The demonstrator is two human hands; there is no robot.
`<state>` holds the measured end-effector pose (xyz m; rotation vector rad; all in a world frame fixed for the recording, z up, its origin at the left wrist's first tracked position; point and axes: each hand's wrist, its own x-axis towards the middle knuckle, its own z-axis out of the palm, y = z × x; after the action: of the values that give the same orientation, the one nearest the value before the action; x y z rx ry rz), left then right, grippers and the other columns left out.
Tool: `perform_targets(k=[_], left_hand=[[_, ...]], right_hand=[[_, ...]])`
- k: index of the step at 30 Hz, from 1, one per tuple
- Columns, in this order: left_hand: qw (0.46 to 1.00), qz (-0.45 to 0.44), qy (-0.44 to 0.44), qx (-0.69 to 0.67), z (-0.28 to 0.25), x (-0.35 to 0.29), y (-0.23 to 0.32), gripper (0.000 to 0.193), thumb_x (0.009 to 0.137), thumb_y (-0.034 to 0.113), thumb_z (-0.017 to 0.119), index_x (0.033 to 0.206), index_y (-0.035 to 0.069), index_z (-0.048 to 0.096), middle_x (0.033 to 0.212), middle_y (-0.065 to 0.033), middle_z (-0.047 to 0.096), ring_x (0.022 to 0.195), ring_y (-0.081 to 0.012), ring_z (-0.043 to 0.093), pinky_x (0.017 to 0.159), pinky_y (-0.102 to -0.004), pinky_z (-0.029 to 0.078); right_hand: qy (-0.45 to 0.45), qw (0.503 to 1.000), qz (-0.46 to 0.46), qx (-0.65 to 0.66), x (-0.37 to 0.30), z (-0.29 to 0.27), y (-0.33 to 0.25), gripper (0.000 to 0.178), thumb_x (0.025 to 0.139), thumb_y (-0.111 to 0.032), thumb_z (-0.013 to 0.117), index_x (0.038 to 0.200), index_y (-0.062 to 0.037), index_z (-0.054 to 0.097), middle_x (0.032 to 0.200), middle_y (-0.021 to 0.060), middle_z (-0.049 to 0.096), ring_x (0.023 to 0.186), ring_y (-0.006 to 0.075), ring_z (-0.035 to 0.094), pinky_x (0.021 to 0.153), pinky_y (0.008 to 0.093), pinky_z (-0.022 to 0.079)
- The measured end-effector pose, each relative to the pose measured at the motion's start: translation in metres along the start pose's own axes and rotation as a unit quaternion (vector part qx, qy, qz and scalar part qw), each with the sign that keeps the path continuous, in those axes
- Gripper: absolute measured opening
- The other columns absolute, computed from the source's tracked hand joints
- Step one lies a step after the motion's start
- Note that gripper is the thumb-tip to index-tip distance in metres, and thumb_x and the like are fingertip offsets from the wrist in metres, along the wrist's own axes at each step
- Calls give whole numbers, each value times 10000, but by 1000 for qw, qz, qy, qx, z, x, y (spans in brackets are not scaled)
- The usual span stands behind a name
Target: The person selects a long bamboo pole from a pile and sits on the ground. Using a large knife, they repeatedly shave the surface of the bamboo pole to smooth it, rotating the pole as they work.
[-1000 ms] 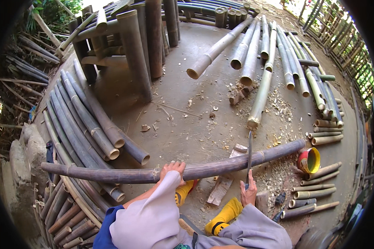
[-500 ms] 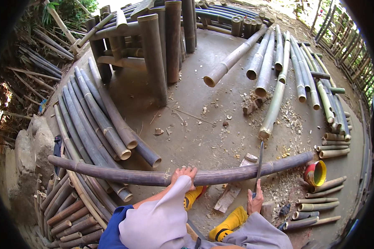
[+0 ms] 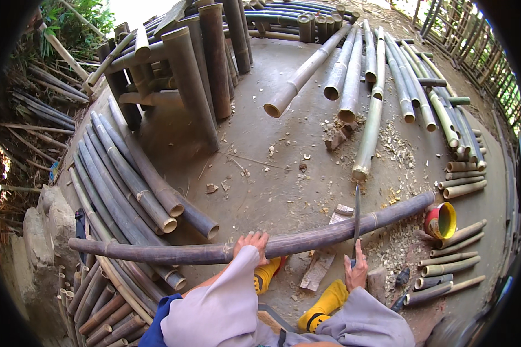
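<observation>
A long dark bamboo pole (image 3: 173, 253) lies crosswise in front of me. My left hand (image 3: 250, 243) rests over its middle, fingers curled round the top of the stem. With my right hand (image 3: 356, 269) I grip a long-bladed knife (image 3: 357, 211) by its handle, which is mostly hidden by the fingers. Its blade points away from me and crosses over the pole's right part; whether it touches the pole I cannot tell. Below the pole lies a flat wood block (image 3: 318, 270), near my yellow footwear (image 3: 325, 305).
Bamboo poles (image 3: 127, 191) are heaped at left, more poles (image 3: 350, 81) spread at far right. A bamboo frame (image 3: 194, 87) stands at far left. Right of the pole sit a red-and-yellow bucket (image 3: 440, 221) and short bamboo pieces (image 3: 450, 263). Wood chips (image 3: 388, 243) litter the floor.
The whole view has tilted, so the right side sits higher and the left lower. Both hands keep their grips, and the knife stays at nearly the same place on the pole.
</observation>
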<state>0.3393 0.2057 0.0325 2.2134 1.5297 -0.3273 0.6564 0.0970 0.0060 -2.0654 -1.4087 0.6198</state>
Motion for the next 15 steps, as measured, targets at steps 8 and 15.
perform_targets(k=[8,15], left_hand=[[999,-24,-30,9,-5,1,3,644,591,366,829,1099,121,517,1079,-92,612,1094,-284,588,895,-443,459],[999,-25,-17,16,-5,-1,8,641,583,368,832,1084,119,519,1063,-89,616,1084,-285,593,884,-444,466]], right_hand=[[-4,1000,10,7,3,1,2,686,858,-134,641,1481,-157,356,935,248,575,848,422,566,791,470,451],[9,1000,-10,8,1,-1,4,679,864,-143,637,1482,-173,357,930,249,573,824,423,566,764,470,456]])
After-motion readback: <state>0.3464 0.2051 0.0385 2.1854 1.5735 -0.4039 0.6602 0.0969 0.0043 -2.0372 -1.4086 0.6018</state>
